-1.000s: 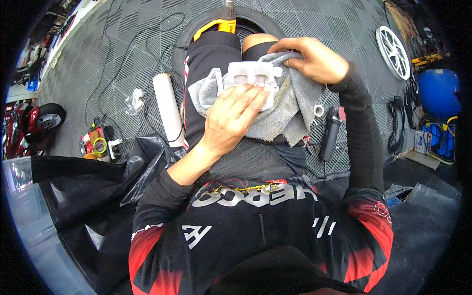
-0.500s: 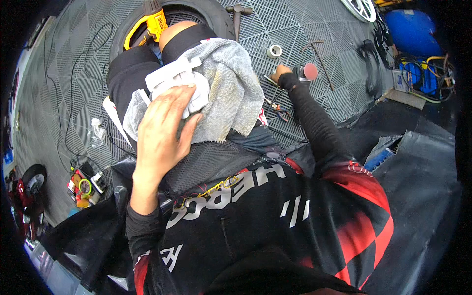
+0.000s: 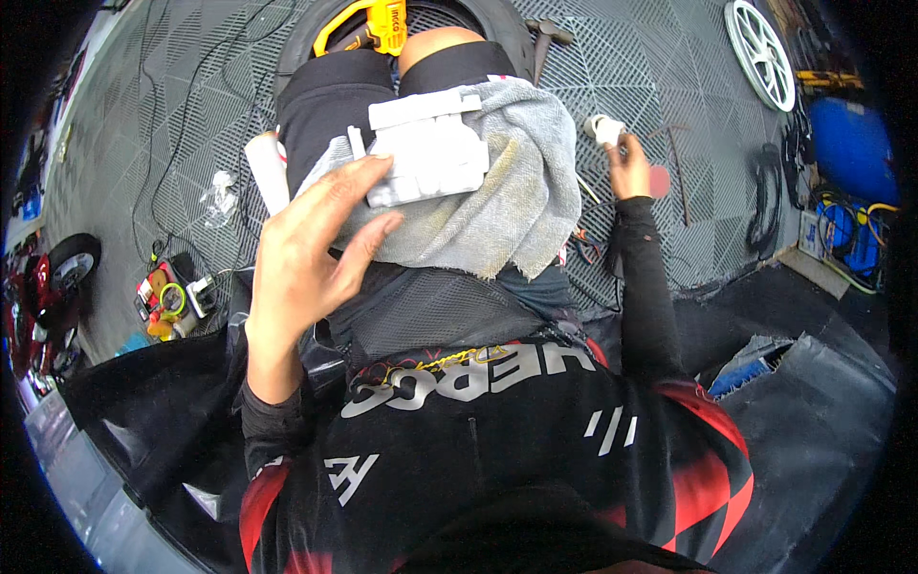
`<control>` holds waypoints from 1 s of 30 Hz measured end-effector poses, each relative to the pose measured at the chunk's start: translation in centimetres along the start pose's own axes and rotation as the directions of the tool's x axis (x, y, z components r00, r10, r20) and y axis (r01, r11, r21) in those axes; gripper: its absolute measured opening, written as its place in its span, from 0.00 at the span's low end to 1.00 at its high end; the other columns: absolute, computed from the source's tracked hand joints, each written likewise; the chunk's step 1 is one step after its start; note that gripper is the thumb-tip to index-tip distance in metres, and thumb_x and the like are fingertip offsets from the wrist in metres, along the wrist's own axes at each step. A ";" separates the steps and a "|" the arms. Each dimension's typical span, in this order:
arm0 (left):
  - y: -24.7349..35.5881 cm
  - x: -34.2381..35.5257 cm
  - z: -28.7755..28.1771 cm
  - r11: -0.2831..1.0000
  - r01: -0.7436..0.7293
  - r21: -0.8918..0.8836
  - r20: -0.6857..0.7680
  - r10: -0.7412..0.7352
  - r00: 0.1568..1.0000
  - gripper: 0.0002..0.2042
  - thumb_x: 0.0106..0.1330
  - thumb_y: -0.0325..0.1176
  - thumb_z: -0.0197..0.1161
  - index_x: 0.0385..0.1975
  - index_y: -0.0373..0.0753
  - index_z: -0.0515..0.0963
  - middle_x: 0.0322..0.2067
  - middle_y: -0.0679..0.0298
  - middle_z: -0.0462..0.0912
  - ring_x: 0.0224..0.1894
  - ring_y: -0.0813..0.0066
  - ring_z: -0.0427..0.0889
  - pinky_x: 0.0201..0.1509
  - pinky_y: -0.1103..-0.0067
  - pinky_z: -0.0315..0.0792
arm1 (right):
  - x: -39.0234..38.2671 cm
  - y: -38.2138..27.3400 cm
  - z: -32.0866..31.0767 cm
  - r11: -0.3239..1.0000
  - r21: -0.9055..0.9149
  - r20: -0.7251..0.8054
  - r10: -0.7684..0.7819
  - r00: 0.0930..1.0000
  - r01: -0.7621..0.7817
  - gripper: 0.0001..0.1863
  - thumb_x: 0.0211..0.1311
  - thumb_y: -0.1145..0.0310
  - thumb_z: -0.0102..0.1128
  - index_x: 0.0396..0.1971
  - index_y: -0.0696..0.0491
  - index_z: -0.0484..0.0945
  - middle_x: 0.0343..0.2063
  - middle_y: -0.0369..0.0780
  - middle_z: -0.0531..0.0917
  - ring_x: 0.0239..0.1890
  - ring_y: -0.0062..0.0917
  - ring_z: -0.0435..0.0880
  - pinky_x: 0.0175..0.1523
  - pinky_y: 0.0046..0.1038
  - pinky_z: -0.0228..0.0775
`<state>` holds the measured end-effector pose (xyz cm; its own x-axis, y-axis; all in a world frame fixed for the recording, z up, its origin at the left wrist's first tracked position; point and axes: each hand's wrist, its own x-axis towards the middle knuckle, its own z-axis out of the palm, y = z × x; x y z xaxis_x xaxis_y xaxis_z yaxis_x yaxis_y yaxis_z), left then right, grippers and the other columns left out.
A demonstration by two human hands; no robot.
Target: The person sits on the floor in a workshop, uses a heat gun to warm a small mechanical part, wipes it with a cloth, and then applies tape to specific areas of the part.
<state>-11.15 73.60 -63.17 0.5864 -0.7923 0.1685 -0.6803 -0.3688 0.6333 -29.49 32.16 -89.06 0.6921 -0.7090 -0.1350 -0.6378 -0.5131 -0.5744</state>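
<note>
White blocky part [image 3: 426,153] lies on grey cloth [image 3: 531,172] across lap [image 3: 335,91]. Left hand [image 3: 311,230] half open at part's left edge, thumb and index spread; contact unclear. Right hand [image 3: 630,170] has fingers closed on white roll [image 3: 606,131]. Risk: lap shifting could drag cloth, tipping loosely guarded part toward floor [image 3: 660,77].

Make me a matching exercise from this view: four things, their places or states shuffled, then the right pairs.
1. caliper-like part
2. towel
3. small white roll
4. hammer

A. at the right hand
B. on the floor beside the tyre
C. white, by the left hand
D. grey, draped over the lap

Pairs: 1-C; 2-D; 3-A; 4-B
</note>
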 end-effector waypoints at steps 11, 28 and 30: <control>0.8 5.4 -1.4 0.957 -0.280 -0.073 -0.353 0.238 0.905 0.11 0.63 0.18 0.66 0.45 0.35 0.83 0.38 0.59 0.87 0.38 0.74 0.86 0.42 0.78 0.79 | -3.9 -26.0 -13.6 0.585 0.596 0.113 -0.739 0.664 0.550 0.17 0.77 0.66 0.56 0.57 0.60 0.77 0.41 0.36 0.83 0.43 0.17 0.80 0.50 0.21 0.72; 0.0 9.6 -3.9 0.671 -0.674 0.310 -0.273 0.742 0.613 0.17 0.49 0.17 0.71 0.41 0.37 0.85 0.40 0.57 0.87 0.43 0.60 0.87 0.48 0.70 0.81 | -1.7 -32.1 -15.4 0.543 0.836 0.485 -0.796 0.363 0.074 0.25 0.74 0.54 0.56 0.58 0.60 0.74 0.44 0.41 0.83 0.43 0.23 0.83 0.47 0.25 0.78; -0.1 10.9 -3.3 0.666 -0.678 0.311 -0.395 0.740 0.545 0.11 0.54 0.20 0.73 0.38 0.36 0.83 0.37 0.56 0.86 0.38 0.62 0.86 0.42 0.73 0.80 | -1.6 -33.1 -15.6 0.537 0.841 0.467 -0.778 0.419 0.061 0.28 0.68 0.59 0.65 0.61 0.60 0.71 0.48 0.43 0.82 0.47 0.24 0.83 0.50 0.26 0.77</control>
<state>-3.28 66.62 -58.92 -0.0100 -0.5125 0.8587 -0.9875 0.1403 0.0723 -14.74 42.70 -57.21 0.9446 0.3279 0.0135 -0.0163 0.0881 -0.9960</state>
